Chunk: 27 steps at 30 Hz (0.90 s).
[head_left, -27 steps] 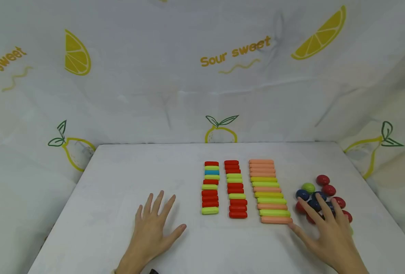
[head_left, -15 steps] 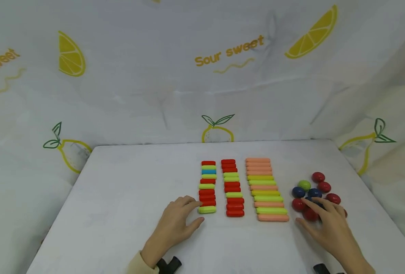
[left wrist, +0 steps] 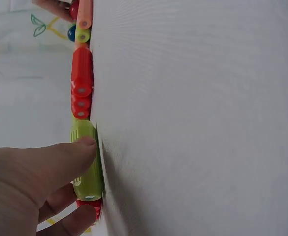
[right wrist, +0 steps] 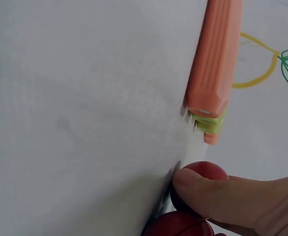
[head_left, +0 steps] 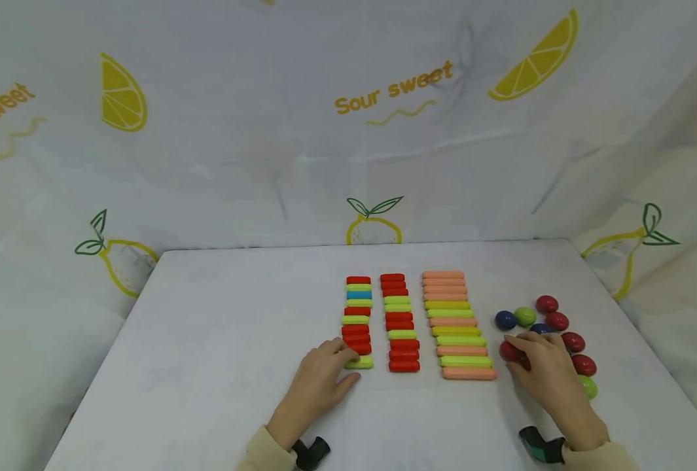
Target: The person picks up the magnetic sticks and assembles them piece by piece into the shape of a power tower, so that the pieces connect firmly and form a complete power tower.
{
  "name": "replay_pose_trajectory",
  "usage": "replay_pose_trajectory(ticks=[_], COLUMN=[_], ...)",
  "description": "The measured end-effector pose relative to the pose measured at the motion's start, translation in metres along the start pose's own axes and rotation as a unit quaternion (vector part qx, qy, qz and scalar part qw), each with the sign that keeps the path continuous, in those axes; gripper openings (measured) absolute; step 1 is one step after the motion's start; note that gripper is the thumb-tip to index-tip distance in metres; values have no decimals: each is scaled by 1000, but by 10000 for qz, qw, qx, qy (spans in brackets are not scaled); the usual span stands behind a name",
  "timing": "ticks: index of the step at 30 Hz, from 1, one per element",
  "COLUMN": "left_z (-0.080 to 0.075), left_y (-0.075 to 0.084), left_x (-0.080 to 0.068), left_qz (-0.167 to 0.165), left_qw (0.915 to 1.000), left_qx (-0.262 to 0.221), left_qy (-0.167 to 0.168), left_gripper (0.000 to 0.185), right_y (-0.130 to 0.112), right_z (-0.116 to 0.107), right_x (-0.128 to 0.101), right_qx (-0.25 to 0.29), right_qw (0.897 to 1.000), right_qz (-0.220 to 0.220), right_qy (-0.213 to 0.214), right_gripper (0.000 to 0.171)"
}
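Both hands are down on the white table in the head view. Left hand has its fingers curled over the near green stick, the last piece at the near end of the left row of short sticks. Right hand curls its fingers around a red ball at the near left of the pile of balls, which lies at the right, well apart from the left hand. Between the hands lie the middle row of short sticks and the row of long sticks, pink and green, all lined up neatly. It looks like the sticks are already sorted into three rows, and the balls are still a loose pile, so the balls seem to be what is left. From the left wrist view, the thumb presses on the side of the green stick, and the fingers below curl toward it, with red sticks lying beyond. From the right wrist view, a finger rests on top of the red ball, another red ball touches it just beside, and the long pink stick lies near, with green ones behind it.
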<state>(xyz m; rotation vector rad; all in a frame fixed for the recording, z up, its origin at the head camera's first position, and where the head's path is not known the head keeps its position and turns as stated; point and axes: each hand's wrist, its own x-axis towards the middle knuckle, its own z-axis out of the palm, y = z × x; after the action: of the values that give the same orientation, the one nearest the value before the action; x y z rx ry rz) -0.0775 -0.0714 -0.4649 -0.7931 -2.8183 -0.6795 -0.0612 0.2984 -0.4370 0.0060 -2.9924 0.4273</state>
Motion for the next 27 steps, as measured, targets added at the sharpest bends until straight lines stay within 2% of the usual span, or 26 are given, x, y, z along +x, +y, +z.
replay_pose_trajectory(ticks=[4,8,13,19,23,27], left_z=[0,-2,-5,-13,-20,-24], left_y=[2,3,4,11,19,25], left_x=[-1,-5,-13,-19,-22,-24], left_qz=[-28,-128,-122,-118,-74,0], left_qw=[9996,9988,9982,9943,9913,9910], left_qx=[-279,-384,-397,-960,-1230,-1258], left_qy=[-73,-292,-431,-442,-462,-449], left_gripper=[21,22,28,22,23,24], right_y=[-6,-27,-68,-108,-125,-133], right_z=[-1,-9,-15,-4,6,13], right_x=[-4,-12,-23,-28,-28,-28], right_qx=[95,439,1140,1972,2360,2614], right_qw=[9993,9975,9935,9789,9666,9581], right_qz=[-32,-114,-57,-148,-100,-339], right_qy=[358,549,33,-523,-991,-1120], right_gripper=[43,47,49,46,42,41])
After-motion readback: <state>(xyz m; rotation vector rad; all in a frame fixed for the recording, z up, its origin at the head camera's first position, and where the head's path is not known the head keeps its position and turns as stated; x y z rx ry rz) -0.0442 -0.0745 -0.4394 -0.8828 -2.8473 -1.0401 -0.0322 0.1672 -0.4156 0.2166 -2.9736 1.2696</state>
